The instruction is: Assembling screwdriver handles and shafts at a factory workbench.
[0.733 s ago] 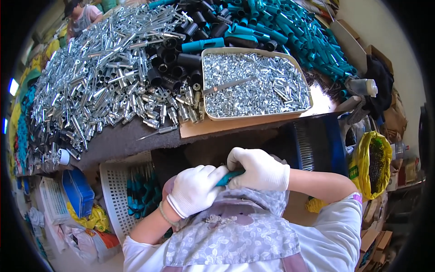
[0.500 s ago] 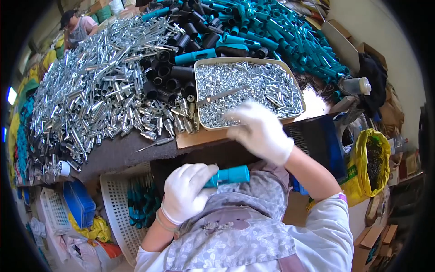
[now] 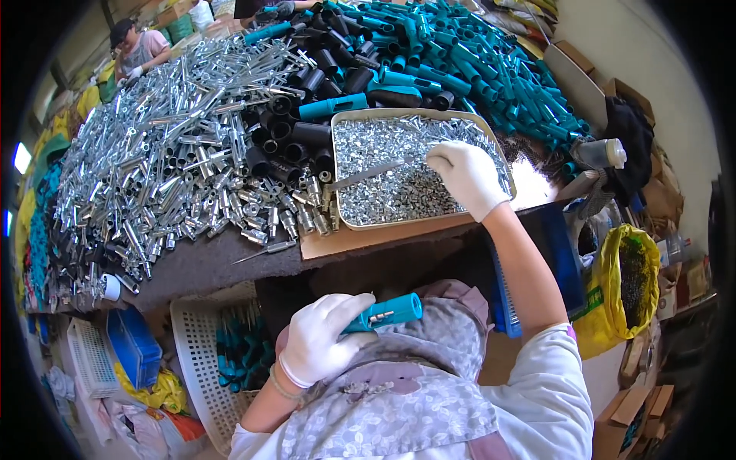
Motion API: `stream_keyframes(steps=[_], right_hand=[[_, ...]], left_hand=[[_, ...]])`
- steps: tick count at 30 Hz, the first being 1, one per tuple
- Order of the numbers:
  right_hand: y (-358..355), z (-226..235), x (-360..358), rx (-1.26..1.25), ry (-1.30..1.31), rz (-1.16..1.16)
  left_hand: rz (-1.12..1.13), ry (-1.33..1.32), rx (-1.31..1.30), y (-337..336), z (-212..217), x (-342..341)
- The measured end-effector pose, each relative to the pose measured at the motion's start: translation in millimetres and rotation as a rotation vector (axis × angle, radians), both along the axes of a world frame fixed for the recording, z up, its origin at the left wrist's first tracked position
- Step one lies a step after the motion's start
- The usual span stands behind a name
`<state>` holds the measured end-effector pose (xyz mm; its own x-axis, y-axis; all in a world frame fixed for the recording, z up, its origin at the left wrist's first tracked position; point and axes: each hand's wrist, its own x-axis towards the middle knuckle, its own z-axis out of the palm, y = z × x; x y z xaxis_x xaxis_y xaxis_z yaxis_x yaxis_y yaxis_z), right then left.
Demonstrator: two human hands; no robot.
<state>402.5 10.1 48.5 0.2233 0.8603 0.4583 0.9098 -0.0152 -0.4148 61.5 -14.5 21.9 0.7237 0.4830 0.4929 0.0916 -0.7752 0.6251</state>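
Observation:
My left hand, in a white glove, grips a teal plastic handle over my lap, with a small metal piece showing in its side. My right hand, also gloved, reaches into a shallow metal tray full of small silver screws, fingers curled down among them. Whether it holds a screw is hidden. A thin metal rod lies across the screws just left of that hand.
A big heap of silver metal parts, black tubes and teal handles covers the table. A white basket with finished teal tools and a blue crate stand lower left, a yellow sack right. Another person works far left.
My right hand left the teal handle and reached forward into the screw tray. My left hand kept the handle and stayed low over my lap.

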Motion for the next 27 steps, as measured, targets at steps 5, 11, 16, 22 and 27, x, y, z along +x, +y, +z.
stream_keyframes(steps=[5,11,16,22,27], right_hand=[[-34.5,37.4,-52.6,-0.266,0.351,0.291],[-69.9,15.8,-114.4,-0.394,0.222,0.621],[-85.5,3.5,-125.7,-0.301,-0.035,0.566],[-88.9,4.7,-118.0,-0.345,0.028,0.634],[-97.8,-1.1,-121.0,-0.215,-0.177,0.637]], left_hand=[[0.030,0.077,0.171,10.0,3.4,-4.2],[0.054,0.151,0.322,9.6,7.1,4.3],[0.049,0.145,0.330,7.5,-2.7,2.4],[0.052,0.139,0.316,4.7,1.1,3.6],[0.067,0.142,0.364,6.9,1.7,3.2]])
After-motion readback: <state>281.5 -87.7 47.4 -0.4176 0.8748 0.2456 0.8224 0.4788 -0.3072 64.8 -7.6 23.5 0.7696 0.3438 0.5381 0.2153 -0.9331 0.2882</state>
